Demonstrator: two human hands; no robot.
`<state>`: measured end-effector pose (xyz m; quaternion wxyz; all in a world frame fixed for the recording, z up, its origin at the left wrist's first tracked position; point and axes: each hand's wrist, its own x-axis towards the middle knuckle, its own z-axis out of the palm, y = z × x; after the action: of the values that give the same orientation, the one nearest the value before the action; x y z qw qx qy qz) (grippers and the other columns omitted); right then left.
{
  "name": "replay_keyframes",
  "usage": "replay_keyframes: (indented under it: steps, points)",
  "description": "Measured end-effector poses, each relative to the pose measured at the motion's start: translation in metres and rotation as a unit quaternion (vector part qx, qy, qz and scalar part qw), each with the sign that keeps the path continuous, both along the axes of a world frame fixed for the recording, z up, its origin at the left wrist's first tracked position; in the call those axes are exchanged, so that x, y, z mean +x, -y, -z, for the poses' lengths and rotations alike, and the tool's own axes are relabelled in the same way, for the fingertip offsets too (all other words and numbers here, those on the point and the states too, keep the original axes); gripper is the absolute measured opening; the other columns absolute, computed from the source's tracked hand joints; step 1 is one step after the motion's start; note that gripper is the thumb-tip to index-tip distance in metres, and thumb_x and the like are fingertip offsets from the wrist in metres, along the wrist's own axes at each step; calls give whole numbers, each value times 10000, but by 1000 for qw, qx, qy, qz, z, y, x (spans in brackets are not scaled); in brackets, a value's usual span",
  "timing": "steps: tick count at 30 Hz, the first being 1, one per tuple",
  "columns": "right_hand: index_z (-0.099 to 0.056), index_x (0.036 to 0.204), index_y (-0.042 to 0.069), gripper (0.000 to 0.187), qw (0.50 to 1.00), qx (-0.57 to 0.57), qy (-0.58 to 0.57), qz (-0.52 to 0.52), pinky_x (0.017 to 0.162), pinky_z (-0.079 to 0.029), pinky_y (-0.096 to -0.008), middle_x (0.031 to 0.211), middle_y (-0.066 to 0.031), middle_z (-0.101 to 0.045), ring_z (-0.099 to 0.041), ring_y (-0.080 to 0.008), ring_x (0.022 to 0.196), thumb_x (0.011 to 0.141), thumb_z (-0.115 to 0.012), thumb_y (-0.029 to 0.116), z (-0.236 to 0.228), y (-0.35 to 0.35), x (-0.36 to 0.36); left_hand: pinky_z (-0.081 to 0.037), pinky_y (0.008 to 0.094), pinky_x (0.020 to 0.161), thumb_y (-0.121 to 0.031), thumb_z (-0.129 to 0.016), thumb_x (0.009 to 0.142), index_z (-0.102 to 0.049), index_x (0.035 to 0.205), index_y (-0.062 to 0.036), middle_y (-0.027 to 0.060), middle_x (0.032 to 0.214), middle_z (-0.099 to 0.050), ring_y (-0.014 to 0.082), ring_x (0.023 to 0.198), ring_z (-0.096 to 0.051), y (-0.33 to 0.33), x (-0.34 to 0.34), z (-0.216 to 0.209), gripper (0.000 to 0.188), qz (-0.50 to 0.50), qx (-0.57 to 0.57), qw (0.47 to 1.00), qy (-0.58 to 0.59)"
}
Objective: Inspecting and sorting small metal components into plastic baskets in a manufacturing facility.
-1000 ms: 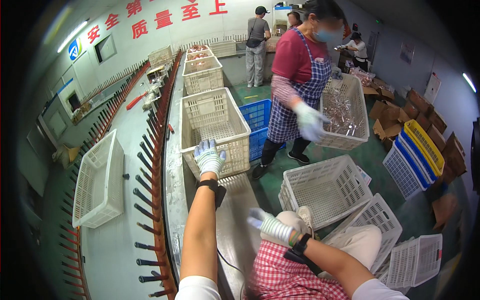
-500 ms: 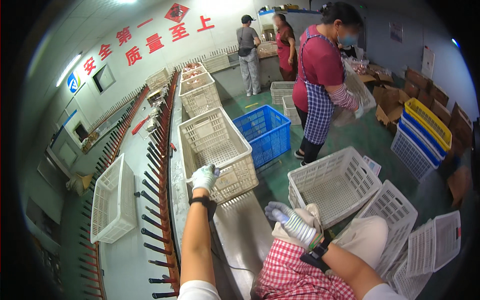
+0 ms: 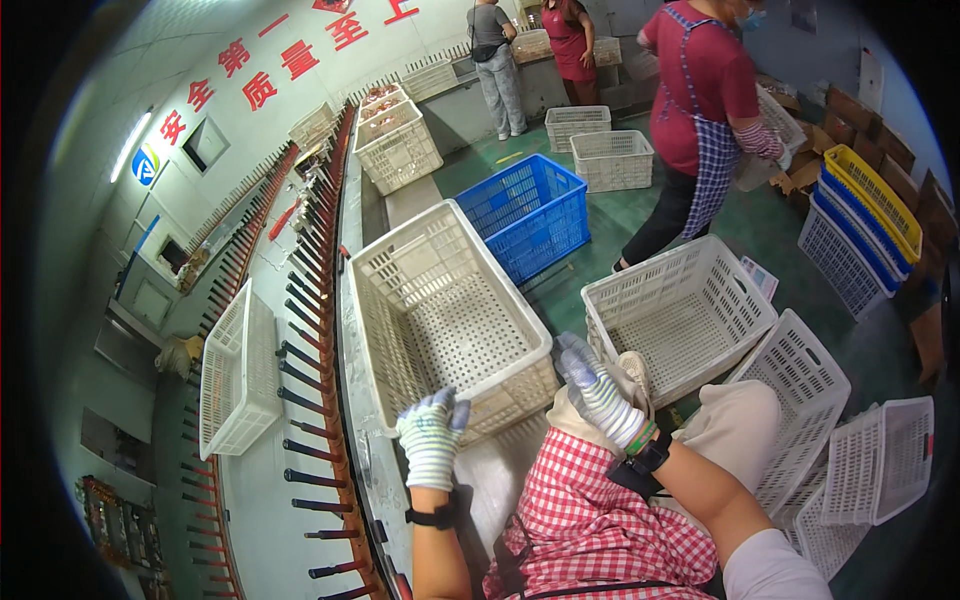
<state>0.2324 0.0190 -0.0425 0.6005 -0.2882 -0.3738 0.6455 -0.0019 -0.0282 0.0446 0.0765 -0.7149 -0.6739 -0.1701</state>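
Note:
An off-white slotted plastic crate [image 3: 450, 290] stands on the metal-topped bench in front of me, with nothing in it. My left hand [image 3: 430, 440], in a striped glove with grey fingers, is at its near left corner. Its bent fingers reach over the rim, though the glove hides part of the grip. My right hand [image 3: 603, 395], gloved the same way, is raised beside the crate's near right corner. Its fingers are stretched out and hold nothing.
A blue crate [image 3: 545, 260] and another white crate [image 3: 690, 345] stand on the floor to the right. Leaning crates [image 3: 790, 400] are beside my knee. Rows of dark-handled rods [image 3: 318, 435] line the left. A co-worker [image 3: 700, 120] stands beyond, holding a crate.
The off-white crate has come nearer along the bench with my left hand at its rim. My right hand has risen toward its corner. The co-worker has stepped right; my view has shifted.

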Motion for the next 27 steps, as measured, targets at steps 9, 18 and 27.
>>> replay_keyframes:
  steps: [9, 18, 27]
  points:
    - [-309, 1349, 27, 612, 970, 91, 222, 39, 857, -413, -269, 1150, -150, -523, -520, -224, 1044, 859, -580, 276, -72, 7, 7, -385, 416, 812, -249, -663, 717, -578, 914, -107, 66, 838, -595, 254, 825, -552, 7, 27, 11, 257, 27, 200, 979, -5]
    - [-480, 1198, 45, 395, 926, 206, 292, 123, 986, -342, -363, 1311, -201, -389, -414, -320, 1196, 845, -575, 194, -57, -16, 1, -366, 406, 886, -188, -654, 680, -570, 926, -155, 11, 856, -577, 195, 844, -548, -9, 46, 0, 262, 19, 275, 961, -6]
    - [-460, 1195, 45, 380, 943, 166, 271, 101, 970, -367, -383, 1298, -216, -392, -434, -343, 1170, 837, -561, 123, -60, -21, 0, -351, 404, 910, -180, -644, 681, -562, 954, -162, 0, 870, -575, 190, 853, -547, -16, 48, -6, 286, 20, 280, 960, -10]
